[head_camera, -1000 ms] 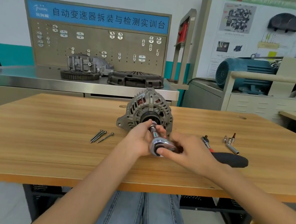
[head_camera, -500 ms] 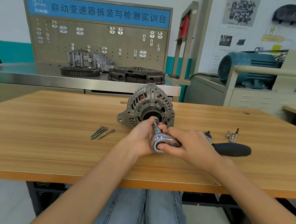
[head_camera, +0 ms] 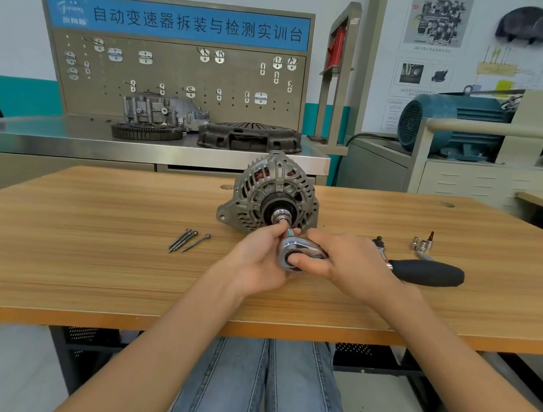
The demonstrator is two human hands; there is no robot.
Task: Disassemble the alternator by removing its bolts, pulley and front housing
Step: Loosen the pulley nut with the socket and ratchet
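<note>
Right hand [head_camera: 351,268] fingers [head_camera: 307,262] curl round the chrome head of the ratchet [head_camera: 302,249]. Left hand [head_camera: 258,259] fingers pinch the socket stem just in front of the pulley [head_camera: 279,212]. Alternator [head_camera: 271,195] stands upright mid-desk [head_camera: 87,233], pulley facing the person. Four long bolts [head_camera: 186,239] lie left of the hands. Ratchet's black handle [head_camera: 427,271] points right; small sockets [head_camera: 422,244] sit behind it.
</note>
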